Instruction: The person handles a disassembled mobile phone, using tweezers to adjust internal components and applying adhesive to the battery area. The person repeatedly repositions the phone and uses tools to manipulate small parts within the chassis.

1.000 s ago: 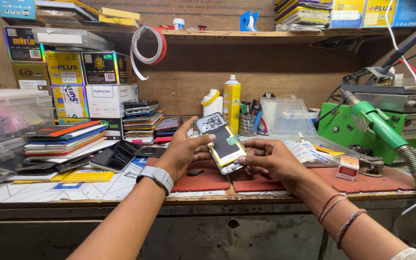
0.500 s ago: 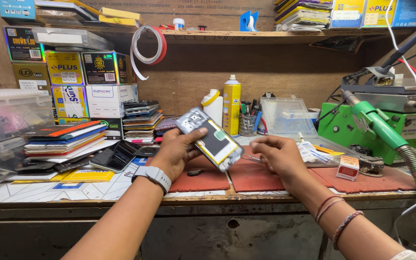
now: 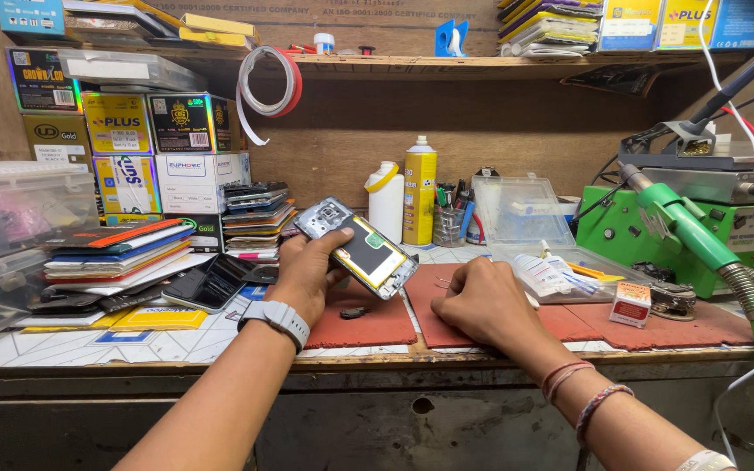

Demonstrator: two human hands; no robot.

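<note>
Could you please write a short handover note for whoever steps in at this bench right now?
Left hand: holds the opened phone tilted above the red mat, back cover off, insides showing.
Right hand: empty, resting knuckles-up on the mat, apart from the phone.
A small dark part lies on the mat under the phone.
Done: phone is open. Left: cannot tell from here; no tool is in either hand.

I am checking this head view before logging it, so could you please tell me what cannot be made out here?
- Right hand: its fingertips curl under, so anything beneath is hidden.
- Opened phone: its lower edge is covered by the left hand.
- Small dark part on the red mat: too small to identify.
- Green machine: cut off by the right edge.
</note>
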